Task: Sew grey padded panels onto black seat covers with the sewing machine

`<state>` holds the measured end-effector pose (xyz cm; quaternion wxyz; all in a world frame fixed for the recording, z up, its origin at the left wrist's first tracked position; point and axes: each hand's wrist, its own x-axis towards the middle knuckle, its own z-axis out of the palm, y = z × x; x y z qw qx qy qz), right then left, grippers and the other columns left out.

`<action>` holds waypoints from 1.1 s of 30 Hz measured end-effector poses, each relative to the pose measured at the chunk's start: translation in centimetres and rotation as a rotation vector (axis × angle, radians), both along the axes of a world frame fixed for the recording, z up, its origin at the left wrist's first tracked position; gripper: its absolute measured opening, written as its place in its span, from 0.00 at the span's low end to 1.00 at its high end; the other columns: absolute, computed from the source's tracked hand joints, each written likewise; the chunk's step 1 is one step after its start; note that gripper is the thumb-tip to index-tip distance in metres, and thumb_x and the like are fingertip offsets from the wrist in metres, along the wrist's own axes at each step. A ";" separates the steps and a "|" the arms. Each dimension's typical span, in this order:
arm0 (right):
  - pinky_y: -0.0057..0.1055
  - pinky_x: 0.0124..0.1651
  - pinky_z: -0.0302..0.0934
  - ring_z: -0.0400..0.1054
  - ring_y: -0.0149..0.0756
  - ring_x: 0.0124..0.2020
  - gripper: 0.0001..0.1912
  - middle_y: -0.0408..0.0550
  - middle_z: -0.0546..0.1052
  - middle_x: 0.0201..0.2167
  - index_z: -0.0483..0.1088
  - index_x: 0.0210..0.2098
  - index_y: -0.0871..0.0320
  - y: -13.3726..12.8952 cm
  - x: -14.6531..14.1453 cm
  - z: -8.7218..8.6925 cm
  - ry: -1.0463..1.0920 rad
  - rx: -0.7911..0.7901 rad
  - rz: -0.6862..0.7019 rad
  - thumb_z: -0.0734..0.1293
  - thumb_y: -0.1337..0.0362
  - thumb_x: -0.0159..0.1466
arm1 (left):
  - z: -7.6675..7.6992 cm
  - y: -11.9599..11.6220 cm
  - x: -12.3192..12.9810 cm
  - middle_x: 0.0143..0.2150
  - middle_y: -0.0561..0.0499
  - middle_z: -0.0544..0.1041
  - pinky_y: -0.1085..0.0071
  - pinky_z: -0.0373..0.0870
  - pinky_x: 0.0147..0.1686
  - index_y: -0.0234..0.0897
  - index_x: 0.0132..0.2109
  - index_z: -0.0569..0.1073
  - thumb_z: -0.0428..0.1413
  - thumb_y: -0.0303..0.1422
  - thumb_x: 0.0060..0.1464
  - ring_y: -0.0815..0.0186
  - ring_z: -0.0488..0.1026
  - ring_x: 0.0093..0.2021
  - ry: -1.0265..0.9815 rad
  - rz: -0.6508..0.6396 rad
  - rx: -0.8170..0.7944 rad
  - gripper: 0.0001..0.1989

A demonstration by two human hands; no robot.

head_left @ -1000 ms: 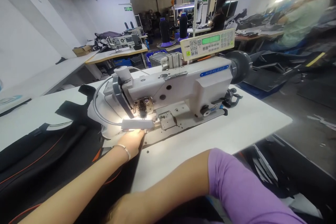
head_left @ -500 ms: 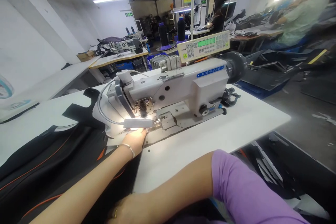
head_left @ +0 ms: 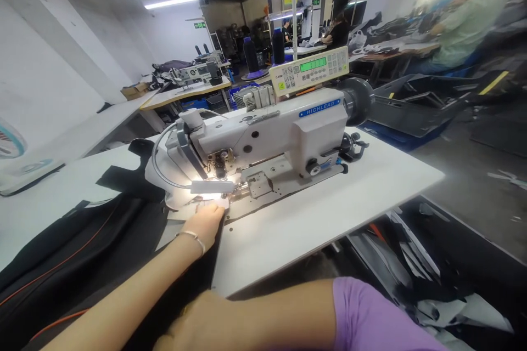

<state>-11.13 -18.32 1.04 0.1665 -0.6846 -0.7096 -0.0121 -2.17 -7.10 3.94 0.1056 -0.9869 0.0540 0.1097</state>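
Note:
A white sewing machine [head_left: 272, 131] stands on a white table, its lamp [head_left: 212, 186] lighting the needle area. My left hand [head_left: 208, 222], with a bracelet at the wrist, is just in front of the lamp, its closed fingers on the edge of the black fabric [head_left: 123, 247] with orange piping. Low in the view, my right hand [head_left: 193, 321] rests at the fabric nearer my body; its fingers are blurred and mostly hidden. A pale piece of material lies under the needle area, beside my left fingertips.
A control panel [head_left: 313, 68] and thread cones [head_left: 250, 55] stand behind the machine. Bins with fabric pieces [head_left: 411, 263] lie below the table's right edge [head_left: 329, 238]. A person in a light green top [head_left: 473, 27] sits at the far right.
My left hand has moved slightly back toward me from the needle area. My right forearm and hand sit a little lower and further left. The whole view has shifted slightly.

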 end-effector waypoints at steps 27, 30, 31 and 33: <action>0.28 0.22 0.55 0.66 0.32 0.26 0.05 0.41 0.70 0.24 0.64 0.30 0.59 -1.2 -0.4 -2.5 -0.058 0.132 -0.050 0.62 0.67 0.64 | -2.1 2.5 -1.7 0.62 0.42 0.66 0.60 0.63 0.60 0.35 0.60 0.65 0.40 0.14 0.51 0.59 0.65 0.59 -0.140 -0.140 0.013 0.31; 0.28 0.23 0.54 0.65 0.31 0.25 0.06 0.41 0.70 0.24 0.63 0.30 0.59 -1.2 -0.3 -2.5 -0.065 0.163 -0.050 0.62 0.67 0.63 | -2.2 2.8 -1.5 0.62 0.44 0.67 0.60 0.61 0.61 0.35 0.60 0.65 0.41 0.13 0.47 0.59 0.66 0.59 -0.127 -0.148 -0.011 0.34; 0.28 0.23 0.53 0.64 0.31 0.25 0.05 0.41 0.70 0.24 0.63 0.29 0.59 -1.3 -0.3 -2.5 -0.065 0.163 -0.053 0.62 0.68 0.63 | -2.1 2.7 -1.4 0.61 0.43 0.68 0.61 0.61 0.60 0.34 0.60 0.65 0.40 0.13 0.47 0.59 0.66 0.58 -0.120 -0.146 -0.010 0.34; 0.28 0.22 0.51 0.63 0.31 0.24 0.05 0.40 0.69 0.23 0.62 0.29 0.58 -1.4 -0.1 -2.5 -0.061 0.156 -0.060 0.62 0.68 0.62 | -1.8 2.3 -1.3 0.59 0.42 0.69 0.61 0.62 0.59 0.33 0.59 0.66 0.39 0.13 0.47 0.58 0.66 0.57 -0.115 -0.138 -0.004 0.33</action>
